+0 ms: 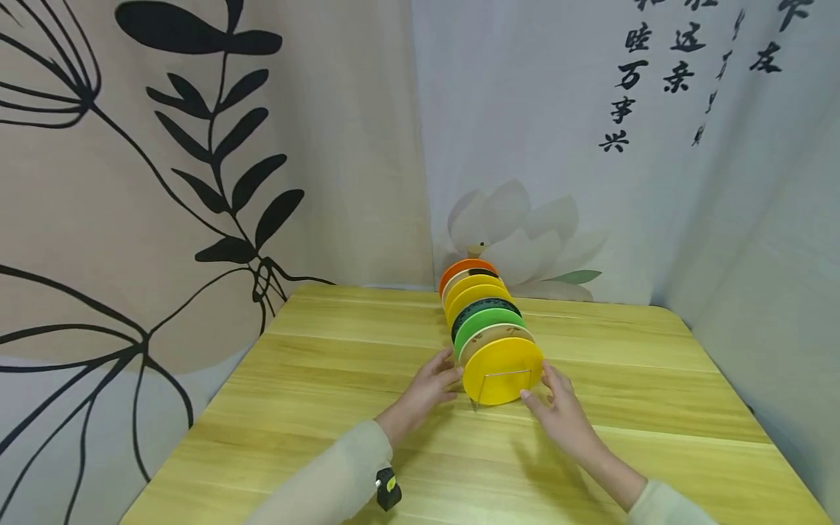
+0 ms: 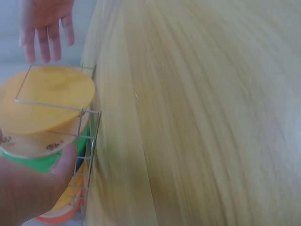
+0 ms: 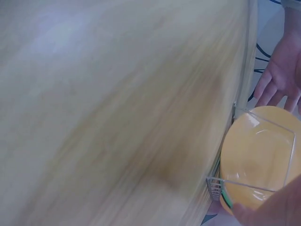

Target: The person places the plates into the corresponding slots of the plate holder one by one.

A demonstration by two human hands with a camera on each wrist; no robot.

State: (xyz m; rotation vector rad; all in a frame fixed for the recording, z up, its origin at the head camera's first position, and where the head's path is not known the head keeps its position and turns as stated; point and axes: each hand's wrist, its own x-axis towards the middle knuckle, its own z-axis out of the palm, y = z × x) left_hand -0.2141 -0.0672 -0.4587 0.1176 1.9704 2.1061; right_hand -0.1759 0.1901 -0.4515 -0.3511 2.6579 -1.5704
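A row of round plates stands on edge in a wire rack (image 2: 89, 136). At its near end is a yellow plate (image 1: 502, 368), with a patterned beige plate (image 1: 495, 337) and a green plate (image 1: 485, 319) behind it. Farther back are a dark patterned plate, yellow ones, a cream-and-black one and an orange plate (image 1: 467, 267). My left hand (image 1: 429, 386) is at the rack's left side, fingers extended. On the right, my right hand (image 1: 561, 415) has its fingers beside the front plate's edge; whether they touch it is unclear. Neither hand grips anything.
The rack stands on a wood-grain table (image 1: 341, 364), its far end near the table's back edge. Behind hangs a printed curtain (image 1: 354, 146) with plants and lettering. A small black device (image 1: 389, 490) is at the left sleeve.
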